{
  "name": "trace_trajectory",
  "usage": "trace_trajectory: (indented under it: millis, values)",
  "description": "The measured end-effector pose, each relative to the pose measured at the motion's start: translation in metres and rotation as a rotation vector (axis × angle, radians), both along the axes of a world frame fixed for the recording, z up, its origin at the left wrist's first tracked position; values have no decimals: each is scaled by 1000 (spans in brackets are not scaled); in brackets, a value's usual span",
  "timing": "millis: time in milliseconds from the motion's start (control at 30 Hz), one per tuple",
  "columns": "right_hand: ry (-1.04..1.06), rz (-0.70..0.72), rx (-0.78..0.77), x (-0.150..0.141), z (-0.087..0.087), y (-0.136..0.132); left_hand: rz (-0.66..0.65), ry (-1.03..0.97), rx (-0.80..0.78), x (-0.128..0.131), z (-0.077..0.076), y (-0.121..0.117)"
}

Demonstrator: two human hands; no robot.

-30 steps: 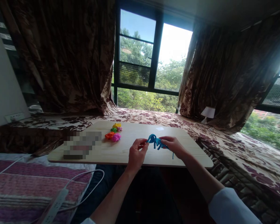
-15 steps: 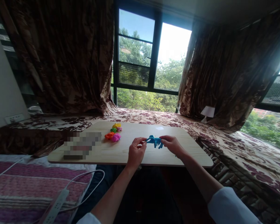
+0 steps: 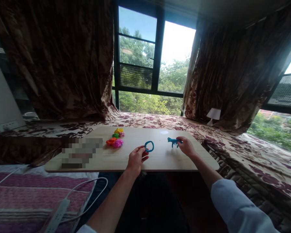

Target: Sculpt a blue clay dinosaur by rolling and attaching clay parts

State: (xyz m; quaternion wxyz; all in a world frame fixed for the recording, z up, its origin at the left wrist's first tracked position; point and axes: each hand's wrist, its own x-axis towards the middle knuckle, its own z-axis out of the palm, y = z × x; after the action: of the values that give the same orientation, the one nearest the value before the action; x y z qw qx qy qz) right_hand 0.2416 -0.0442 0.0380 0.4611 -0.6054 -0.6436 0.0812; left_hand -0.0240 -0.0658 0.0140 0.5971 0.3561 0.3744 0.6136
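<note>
A single blue hair tie (image 3: pixel 149 146), round and open in the middle, is pinched by my left hand (image 3: pixel 136 158) just above the table. To the right, the fingertips of my right hand (image 3: pixel 186 147) grip one end of a blue bunch (image 3: pixel 174 141), seemingly of more hair ties. Short strands hang down from this bunch, and its other end points left. The two hands are well apart. Left of them, on the tabletop, lie an orange bunch (image 3: pixel 111 141), a magenta bunch (image 3: pixel 118 143), a green bunch (image 3: pixel 115 135) and a yellow bunch (image 3: pixel 119 130).
The pale wooden table (image 3: pixel 157 165) has rounded corners. A blurred-out item (image 3: pixel 82 153) covers its left part. A small white lamp (image 3: pixel 213 114) stands on the patterned ledge beyond. At lower left, a power strip (image 3: pixel 58 215) and its cable rest on striped bedding (image 3: pixel 19 194).
One blue hair tie has come away from the bunch into my left hand. My right hand has carried the bunch to the right, and the hands are farther apart.
</note>
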Motion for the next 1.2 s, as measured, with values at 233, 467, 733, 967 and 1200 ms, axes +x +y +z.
trace_trajectory:
  millis: [233, 467, 733, 967, 1200]
  values:
    - [92, 102, 101, -34, 14, -43, -41, 26, 16, 5, 4, -18]
    - [333, 360, -27, -107, -1, -55, -138, 86, 72, 11, 10, -39]
    - [493, 415, -72, -105, -12, -51, -149, 101, 45, -2, 2, -38]
    - [384, 418, -33, -108, -8, -59, -187, 206, 74, 1, -1, -44]
    - [-89, 563, 72, -107, 12, -85, -186, 276, 72, -5, -5, -42]
